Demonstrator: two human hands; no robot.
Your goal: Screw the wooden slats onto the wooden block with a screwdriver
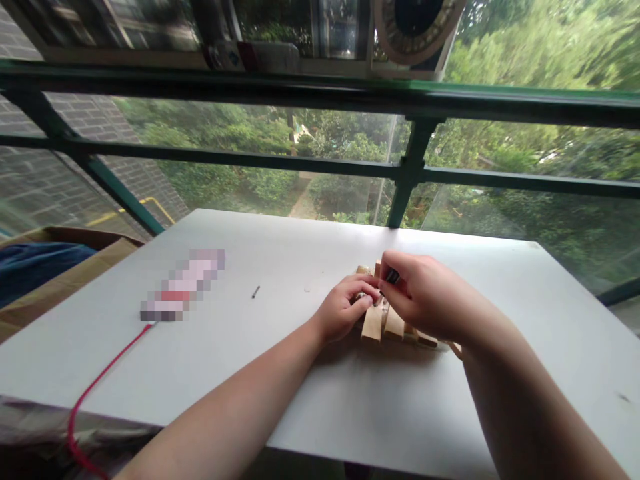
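Observation:
My right hand [420, 290] is closed around a black-handled tool [393, 275] that looks like a screwdriver. Its thin end points down at a cluster of light wooden slats [371, 325] on the white table. From the other side, my left hand [347, 305] grips the slats with curled fingers, thumb and forefinger close to the tool's end. Whatever lies between those fingertips is too small to make out. Several slats stick out toward me below the hands, and my right hand hides part of the wooden piece.
On the white table [210, 373], a small dark metal pin or screw [256, 291] lies left of my hands. Further left is a pixelated device with a red cable [103, 370]. A cardboard box [117, 257] with blue cloth stands beside the table. Green railings [320, 163] run behind.

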